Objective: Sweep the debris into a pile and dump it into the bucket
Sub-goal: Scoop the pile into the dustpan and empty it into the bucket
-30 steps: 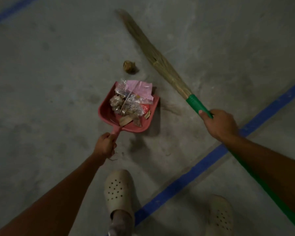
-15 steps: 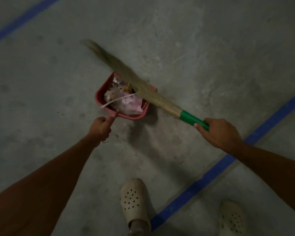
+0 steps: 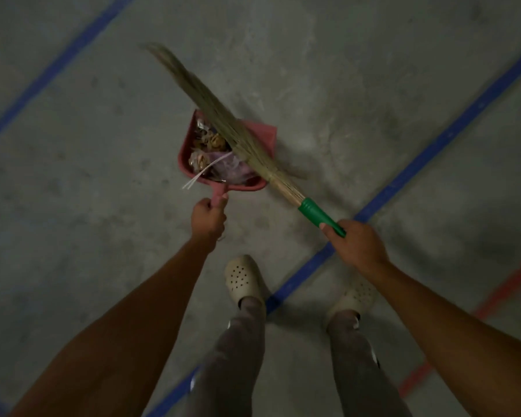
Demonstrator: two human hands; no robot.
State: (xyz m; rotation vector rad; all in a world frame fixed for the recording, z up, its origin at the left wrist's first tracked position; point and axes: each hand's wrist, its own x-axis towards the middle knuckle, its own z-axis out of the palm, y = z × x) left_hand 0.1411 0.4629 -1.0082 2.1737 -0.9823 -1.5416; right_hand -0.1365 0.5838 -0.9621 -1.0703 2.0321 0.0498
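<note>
Broom (image 3: 223,121) swung steeper across loaded dustpan (image 3: 260,132), both feet now visible

broom (image 3: 223,121) bristles hide part of dustpan (image 3: 262,130); tips blurred.

Two bare forearms reach forward and down. The left hand (image 3: 208,217) is closed in a fist around a thin handle, thumb on top, arm nearly straight. The right hand (image 3: 357,245) sits beside it, a little nearer the body, fingers wrapped around a stick, knuckles up. Below the hands, both legs stand apart.
</note>
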